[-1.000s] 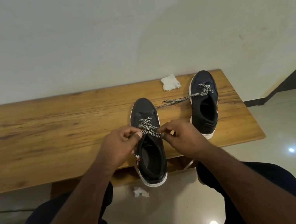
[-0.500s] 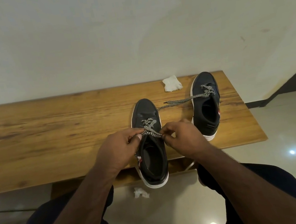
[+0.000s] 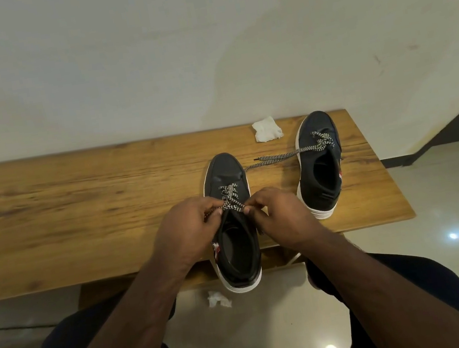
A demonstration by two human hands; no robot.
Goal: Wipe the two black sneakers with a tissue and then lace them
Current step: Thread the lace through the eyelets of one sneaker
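A black sneaker with a white sole [image 3: 226, 174] lies toe-away on the wooden table [image 3: 78, 215], its heel hanging over the near edge. A black-and-white lace [image 3: 229, 196] crosses its eyelets. My left hand [image 3: 185, 235] pinches the lace on the shoe's left side. On the right side, my right hand [image 3: 282, 218] pinches the same lace near the tongue. The second black sneaker [image 3: 321, 180] stands at the right, partly laced, one lace end [image 3: 277, 158] trailing left across the table. A white tissue [image 3: 266, 129] lies at the back.
A crumpled tissue scrap [image 3: 218, 299] lies on the glossy floor below the table edge, between my knees. The wall runs close behind the table. The table's right end stops just past the second sneaker.
Both hands have closed in a little toward the top of the near sneaker's lacing, drawing the lace tighter. The second sneaker and the tissue have not moved.
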